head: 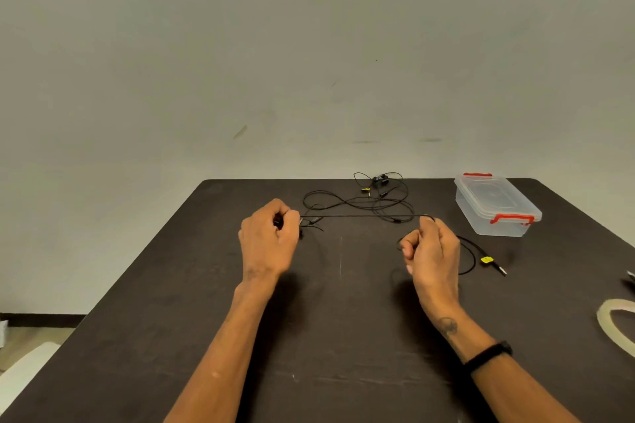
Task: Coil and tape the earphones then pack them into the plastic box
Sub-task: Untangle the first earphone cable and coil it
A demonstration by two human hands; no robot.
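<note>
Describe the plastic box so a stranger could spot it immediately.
Start at the dark table and look to its far right corner. The plastic box stands there, right of the loose earphones. It is the only clear container, lid on, with red clips at both ends.

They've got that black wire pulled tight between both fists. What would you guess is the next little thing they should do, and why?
Probably loop the wire round the fingers to start a coil. The left hand and right hand hold the earphone cable stretched straight, uncoiled, its plug end trailing on the table. The plastic box is closed.
</note>
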